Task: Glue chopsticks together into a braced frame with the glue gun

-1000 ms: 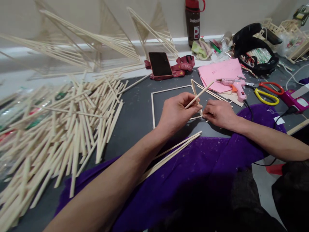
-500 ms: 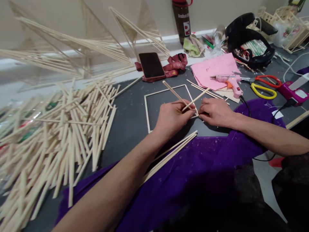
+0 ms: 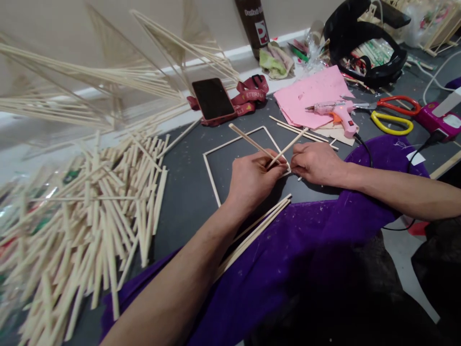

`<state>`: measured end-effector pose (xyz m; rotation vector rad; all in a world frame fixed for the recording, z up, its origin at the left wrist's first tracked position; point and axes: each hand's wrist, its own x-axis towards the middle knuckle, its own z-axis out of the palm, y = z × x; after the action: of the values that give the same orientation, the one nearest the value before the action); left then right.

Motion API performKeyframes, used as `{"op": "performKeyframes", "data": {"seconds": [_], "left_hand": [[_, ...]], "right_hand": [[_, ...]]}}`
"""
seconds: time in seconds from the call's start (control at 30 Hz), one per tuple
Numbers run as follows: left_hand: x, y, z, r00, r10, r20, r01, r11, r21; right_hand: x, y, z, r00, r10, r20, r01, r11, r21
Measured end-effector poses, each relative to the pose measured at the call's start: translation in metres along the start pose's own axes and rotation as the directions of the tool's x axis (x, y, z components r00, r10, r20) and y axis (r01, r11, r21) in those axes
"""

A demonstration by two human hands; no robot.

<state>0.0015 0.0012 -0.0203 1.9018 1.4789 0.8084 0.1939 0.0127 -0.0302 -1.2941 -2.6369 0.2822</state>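
My left hand [image 3: 252,179] is closed around two thin wooden sticks [image 3: 248,141] that cross and stick out past its fingers. My right hand [image 3: 315,163] rests beside it with fingers pinched at the near right corner of a square stick frame [image 3: 209,169] lying flat on the dark table. The fingertips of both hands nearly touch over that corner. What the right fingers pinch is too small to make out. A few long sticks [image 3: 259,225] lie just below my left wrist at the edge of a purple cloth [image 3: 306,240].
A big heap of loose sticks [image 3: 90,216] covers the left of the table. Behind are stick pyramids [image 3: 151,62], a phone [image 3: 212,98], a lanyard [image 3: 252,96], pink paper [image 3: 309,91], a pink glue gun [image 3: 338,113], scissors [image 3: 394,117], a bottle [image 3: 254,24] and a black headset [image 3: 363,43].
One held stick swung from pointing up to leaning left, so the two now cross. Both hands stayed at the frame's corner while the view shifted.
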Motion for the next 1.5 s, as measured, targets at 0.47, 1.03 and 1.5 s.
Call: {"op": "performKeyframes", "data": {"seconds": [0.47, 1.03, 1.5], "left_hand": [[-0.003, 0.002, 0.007, 0.997, -0.078, -0.005, 0.077, 0.99, -0.117], [-0.002, -0.008, 0.009, 0.997, -0.071, -0.021, 0.067, 0.987, -0.145], [-0.001, -0.009, 0.007, 0.999, -0.035, -0.028, 0.031, 0.991, -0.13]], "right_hand": [[0.003, 0.001, 0.004, 1.0, -0.019, 0.011, 0.019, 1.0, 0.008], [0.007, -0.003, 0.001, 0.999, -0.028, 0.038, 0.027, 1.0, 0.008], [0.009, 0.001, 0.003, 0.994, -0.1, 0.037, 0.101, 0.995, -0.025]]}}
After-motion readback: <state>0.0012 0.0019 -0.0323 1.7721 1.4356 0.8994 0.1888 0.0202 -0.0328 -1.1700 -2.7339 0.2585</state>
